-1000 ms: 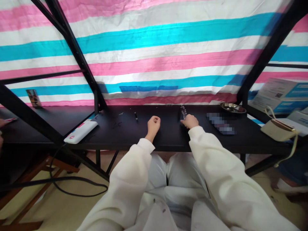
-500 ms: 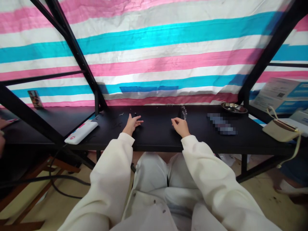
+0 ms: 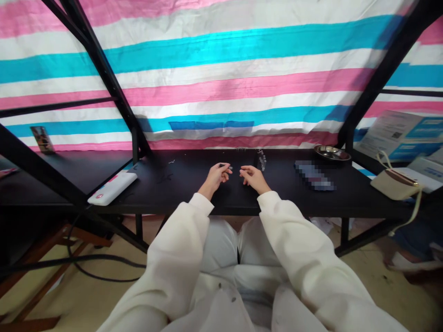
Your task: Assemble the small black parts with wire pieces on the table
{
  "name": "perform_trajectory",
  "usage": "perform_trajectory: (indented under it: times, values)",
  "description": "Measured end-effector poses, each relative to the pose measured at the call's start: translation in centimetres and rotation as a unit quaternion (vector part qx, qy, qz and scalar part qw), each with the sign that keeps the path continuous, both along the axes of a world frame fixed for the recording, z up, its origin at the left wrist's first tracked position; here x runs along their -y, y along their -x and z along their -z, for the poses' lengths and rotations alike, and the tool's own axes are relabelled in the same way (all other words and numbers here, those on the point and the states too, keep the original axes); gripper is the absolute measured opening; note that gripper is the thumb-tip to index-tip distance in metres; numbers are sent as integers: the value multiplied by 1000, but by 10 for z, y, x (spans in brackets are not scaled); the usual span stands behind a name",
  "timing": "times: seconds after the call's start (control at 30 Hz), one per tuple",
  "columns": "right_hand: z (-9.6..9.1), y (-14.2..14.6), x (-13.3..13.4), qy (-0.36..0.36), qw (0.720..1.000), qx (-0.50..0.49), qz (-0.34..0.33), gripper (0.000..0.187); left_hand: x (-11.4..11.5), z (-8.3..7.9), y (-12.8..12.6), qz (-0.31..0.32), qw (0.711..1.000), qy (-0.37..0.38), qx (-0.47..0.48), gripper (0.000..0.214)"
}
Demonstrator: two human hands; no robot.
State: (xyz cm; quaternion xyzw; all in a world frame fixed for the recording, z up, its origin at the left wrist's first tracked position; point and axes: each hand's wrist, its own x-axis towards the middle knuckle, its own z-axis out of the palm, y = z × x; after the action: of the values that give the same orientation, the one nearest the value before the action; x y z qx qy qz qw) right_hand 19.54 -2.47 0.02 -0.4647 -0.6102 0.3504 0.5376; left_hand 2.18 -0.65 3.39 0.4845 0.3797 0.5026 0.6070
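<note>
Over the black table [image 3: 187, 193], my left hand [image 3: 215, 177] is closed in a pinch. A small dark piece [image 3: 230, 168] shows at its fingertips, too small to name. My right hand [image 3: 254, 178] faces it a short gap away, thumb and fingertips pressed together. Whatever it holds, if anything, is hidden or too small to make out. Just behind my right hand stands a row of small clear pieces [image 3: 263, 162], along the edge of something dark. More tiny clear pieces [image 3: 241, 149] lie at the table's back edge.
A white and pink case [image 3: 112, 189] lies at left. On the right are a pixelated flat object [image 3: 314, 176], a shiny metal dish [image 3: 332, 152] and a beige pouch [image 3: 394, 184] with a strap. Black frame posts [image 3: 114, 87] slant up before a striped sheet [image 3: 235, 83].
My left hand has moved right from the table's left-middle, closing from spread fingers onto the small dark piece. My right hand has shifted slightly left, still pinched. The view has shifted slightly.
</note>
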Motion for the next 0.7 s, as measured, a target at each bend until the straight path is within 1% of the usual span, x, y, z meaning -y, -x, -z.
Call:
perform_trajectory:
  times: [0.07, 0.13, 0.23, 0.3, 0.47, 0.6, 0.67, 0.7]
  values:
    - [2, 1, -2, 2, 999, -24, -23, 49, 6, 5, -15, 53, 999, -3, 6, 22]
    - [4, 1, -4, 1, 998, -40, -40, 48, 10, 10, -22, 92, 996, -5, 14, 23]
    - [4, 1, -5, 6, 996, -60, -61, 44, 11, 14, -23, 118, 993, -10, 14, 25]
    - [3, 1, -4, 11, 996, -70, -52, 44, 11, 15, -22, 95, 995, -11, 6, 26]
    - [-1, 0, -2, 9, 996, -85, -10, 43, 11, 15, -20, -4, 1000, -19, -16, 25]
    - [-2, -5, -4, -14, 993, -100, 57, 41, 10, 15, -18, -74, 997, -10, 1, 23]
    - [-2, -6, -4, -25, 990, -109, 84, 41, 10, 16, -18, -87, 996, -7, -14, 23]
    - [-3, -6, -4, -27, 990, -110, 85, 42, 10, 16, -18, -76, 997, -12, -29, 24]
